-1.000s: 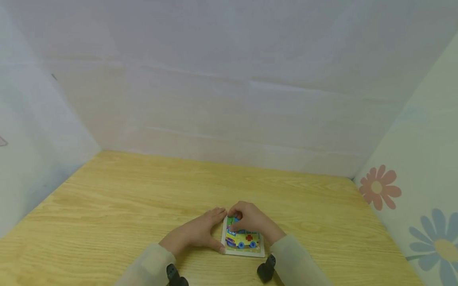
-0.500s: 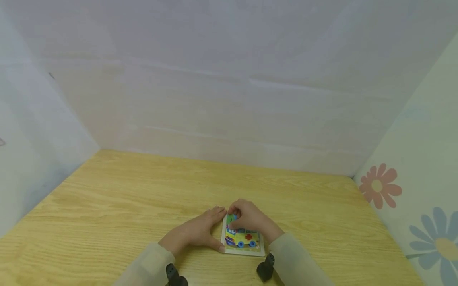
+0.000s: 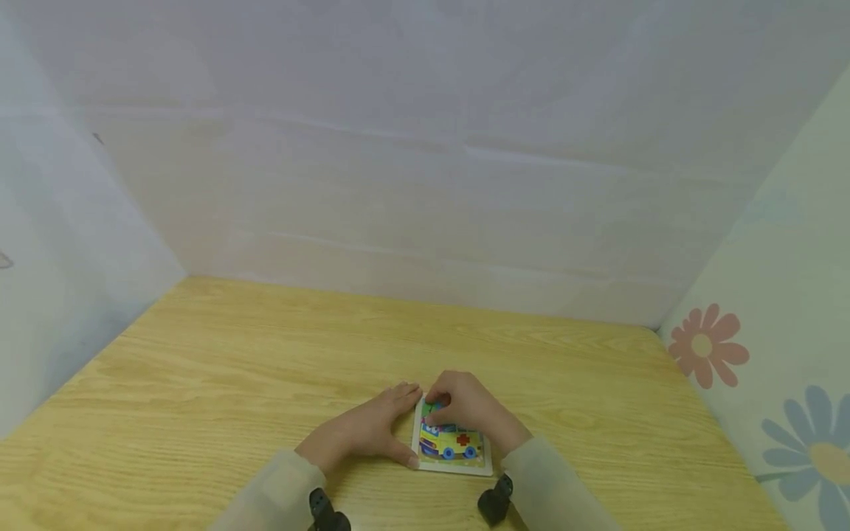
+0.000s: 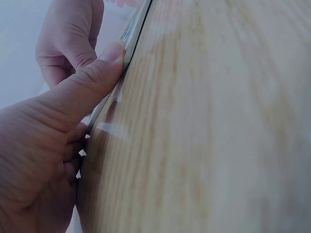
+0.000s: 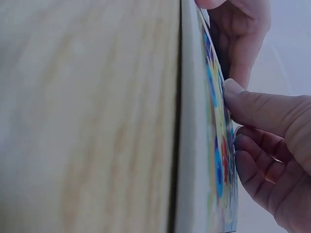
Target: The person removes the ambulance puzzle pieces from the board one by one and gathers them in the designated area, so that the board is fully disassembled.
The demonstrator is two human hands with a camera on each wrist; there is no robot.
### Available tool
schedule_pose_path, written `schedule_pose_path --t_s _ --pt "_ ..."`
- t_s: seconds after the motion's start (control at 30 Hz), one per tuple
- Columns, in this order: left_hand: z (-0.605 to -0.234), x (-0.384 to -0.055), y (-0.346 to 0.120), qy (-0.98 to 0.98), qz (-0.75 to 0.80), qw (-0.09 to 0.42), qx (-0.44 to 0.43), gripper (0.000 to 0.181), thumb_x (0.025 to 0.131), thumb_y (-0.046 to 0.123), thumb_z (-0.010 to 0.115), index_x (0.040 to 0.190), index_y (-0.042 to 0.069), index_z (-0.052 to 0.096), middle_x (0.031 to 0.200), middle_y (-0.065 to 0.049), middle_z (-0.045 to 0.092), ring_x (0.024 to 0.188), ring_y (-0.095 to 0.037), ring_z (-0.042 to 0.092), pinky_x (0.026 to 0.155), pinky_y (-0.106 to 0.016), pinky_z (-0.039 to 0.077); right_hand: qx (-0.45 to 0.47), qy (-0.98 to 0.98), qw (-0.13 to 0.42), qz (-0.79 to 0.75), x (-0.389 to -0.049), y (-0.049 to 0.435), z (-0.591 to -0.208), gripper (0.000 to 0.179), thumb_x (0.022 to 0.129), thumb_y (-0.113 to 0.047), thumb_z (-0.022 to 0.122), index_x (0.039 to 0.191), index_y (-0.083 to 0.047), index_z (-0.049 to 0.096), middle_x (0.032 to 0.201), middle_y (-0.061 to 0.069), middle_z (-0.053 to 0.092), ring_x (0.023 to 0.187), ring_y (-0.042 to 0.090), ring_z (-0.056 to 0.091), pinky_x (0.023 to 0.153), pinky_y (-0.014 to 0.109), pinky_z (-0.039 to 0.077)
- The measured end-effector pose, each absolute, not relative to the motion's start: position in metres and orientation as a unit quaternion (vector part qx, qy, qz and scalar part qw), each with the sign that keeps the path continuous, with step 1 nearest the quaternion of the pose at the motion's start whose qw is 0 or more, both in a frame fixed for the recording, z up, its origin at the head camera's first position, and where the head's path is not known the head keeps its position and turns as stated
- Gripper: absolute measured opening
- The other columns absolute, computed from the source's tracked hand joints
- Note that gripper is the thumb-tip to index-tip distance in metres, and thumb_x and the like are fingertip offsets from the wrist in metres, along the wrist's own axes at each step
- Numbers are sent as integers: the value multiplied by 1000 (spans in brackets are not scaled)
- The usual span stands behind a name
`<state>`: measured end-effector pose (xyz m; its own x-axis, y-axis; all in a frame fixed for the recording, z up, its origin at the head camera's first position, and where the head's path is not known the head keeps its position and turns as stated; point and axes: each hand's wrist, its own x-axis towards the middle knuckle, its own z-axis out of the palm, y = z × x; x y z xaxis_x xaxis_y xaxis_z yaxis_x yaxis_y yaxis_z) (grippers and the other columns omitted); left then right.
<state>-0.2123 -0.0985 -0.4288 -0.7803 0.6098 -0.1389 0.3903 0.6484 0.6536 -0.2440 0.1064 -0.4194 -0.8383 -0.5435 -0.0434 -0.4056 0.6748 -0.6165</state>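
A small flat picture puzzle [image 3: 455, 467] with a pale frame and a cartoon yellow ambulance lies near the front of the table. My left hand [image 3: 372, 428] rests at its left edge with fingers fairly straight. The left thumb touches the near left corner, and the fingertips reach the far left corner. Over the upper part of the picture, my right hand [image 3: 468, 404] has curled fingers, with thumb and forefinger pinching at a green puzzle piece [image 3: 432, 410] near the far left corner. In the right wrist view, the right thumb [image 5: 238, 94] touches the picture surface. The hand hides the picture's far right part.
The wood-grain table [image 3: 265, 354] spreads out around the puzzle. A pale sheet wall [image 3: 412, 184] closes off the back. On the right stands a panel with a pink flower [image 3: 700, 345] and a blue flower. Dark wrist devices [image 3: 494, 500] sit at both sleeves.
Both hands keep almost the same places. The right thumb and fingers shift only slightly over the far left corner of the puzzle.
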Motion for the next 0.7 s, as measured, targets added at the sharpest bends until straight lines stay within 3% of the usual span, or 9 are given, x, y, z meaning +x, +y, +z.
schedule_pose_path --t_s 0.33,0.7 --pt "-433 -213 -100 895 303 168 280 106 67 54 74 147 6 24 154 -10 17 142 -32 10 114 -51 15 -268 911 119 -289 -243 105 -418 24 76 -16 76 98 -7 72 89 -3 61 77 7 52 69 20 47" --pt "-434 -213 -99 893 310 172 278 105 68 53 75 147 6 24 154 -11 16 142 -33 9 114 -51 14 -224 910 130 -324 -241 102 -418 22 75 -13 77 95 -8 68 90 0 60 77 11 51 68 26 48"
